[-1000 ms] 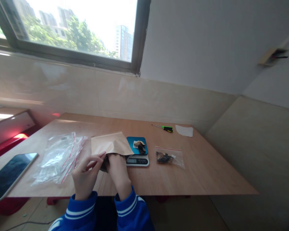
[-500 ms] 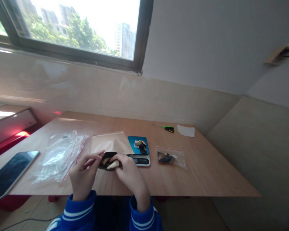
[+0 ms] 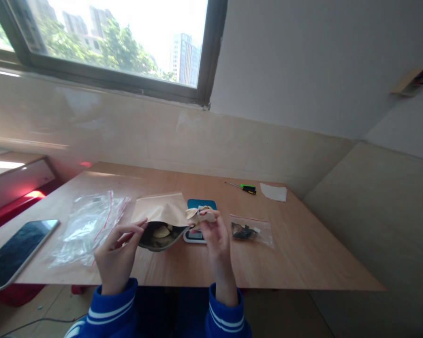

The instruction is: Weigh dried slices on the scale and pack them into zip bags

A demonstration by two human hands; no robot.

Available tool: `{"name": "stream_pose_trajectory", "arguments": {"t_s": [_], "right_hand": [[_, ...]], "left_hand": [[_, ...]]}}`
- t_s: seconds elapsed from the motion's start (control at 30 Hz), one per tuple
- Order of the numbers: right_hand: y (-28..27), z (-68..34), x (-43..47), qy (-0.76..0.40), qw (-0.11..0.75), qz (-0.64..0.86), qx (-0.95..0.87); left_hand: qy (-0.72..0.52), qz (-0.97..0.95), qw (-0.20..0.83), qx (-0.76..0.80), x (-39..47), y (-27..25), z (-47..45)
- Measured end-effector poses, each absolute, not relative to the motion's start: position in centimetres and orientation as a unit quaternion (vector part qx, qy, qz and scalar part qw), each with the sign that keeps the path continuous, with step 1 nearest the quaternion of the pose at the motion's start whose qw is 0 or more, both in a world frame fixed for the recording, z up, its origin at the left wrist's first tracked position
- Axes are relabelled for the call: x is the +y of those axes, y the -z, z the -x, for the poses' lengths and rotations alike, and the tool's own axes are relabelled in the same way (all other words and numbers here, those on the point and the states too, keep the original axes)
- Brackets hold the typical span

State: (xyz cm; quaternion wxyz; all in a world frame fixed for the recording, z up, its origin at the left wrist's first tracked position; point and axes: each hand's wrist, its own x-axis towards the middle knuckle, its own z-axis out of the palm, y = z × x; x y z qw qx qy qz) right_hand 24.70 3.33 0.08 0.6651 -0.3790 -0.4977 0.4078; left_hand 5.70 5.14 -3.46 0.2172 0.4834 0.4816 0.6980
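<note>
Your left hand [image 3: 115,256] pinches the kraft pouch [image 3: 161,217] mouth open on the table [image 3: 296,253], so the contents show; your right hand [image 3: 213,233] holds a pale piece [image 3: 198,214] over the scale [image 3: 197,220].

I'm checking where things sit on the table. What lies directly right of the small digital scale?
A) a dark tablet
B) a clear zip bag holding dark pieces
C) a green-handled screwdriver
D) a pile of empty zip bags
B: the clear zip bag with dark pieces lies just right of the scale.
</note>
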Motion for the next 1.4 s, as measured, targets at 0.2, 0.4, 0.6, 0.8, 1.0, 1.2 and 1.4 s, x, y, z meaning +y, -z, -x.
{"name": "stream_pose_trajectory", "arguments": {"t_s": [0.2, 0.4, 0.6, 0.8, 1.0, 1.2, 1.4], "right_hand": [[3.9, -27.5, 6.5, -0.245, 0.695, 0.507, -0.447], [7.5, -27.0, 10.4, -0.080, 0.507, 0.631, -0.582], [8.3, -25.5, 11.6, -0.057, 0.442, 0.657, -0.608], [8.2, -24.9, 10.2, -0.029, 0.306, 0.698, -0.647], [7.6, -24.9, 9.3, -0.029, 0.353, 0.682, -0.640], [3.1, -24.0, 6.0, -0.084, 0.612, 0.538, -0.574], [-1.8, -21.8, 1.8, -0.304, 0.602, 0.305, -0.672]], "left_hand": [[-0.709, -0.481, 0.204, 0.474, 5.0, 3.1, -5.5], [-0.709, -0.483, 0.204, 0.472, 5.0, 3.2, -5.3], [-0.715, -0.485, 0.201, 0.462, 4.8, 3.0, -5.1], [-0.715, -0.492, 0.201, 0.455, 5.0, 3.3, -5.0], [-0.714, -0.491, 0.189, 0.461, 5.0, 3.2, -5.1], [-0.716, -0.489, 0.192, 0.460, 4.9, 3.4, -5.0], [-0.713, -0.493, 0.202, 0.456, 4.9, 3.3, -5.7]]}}
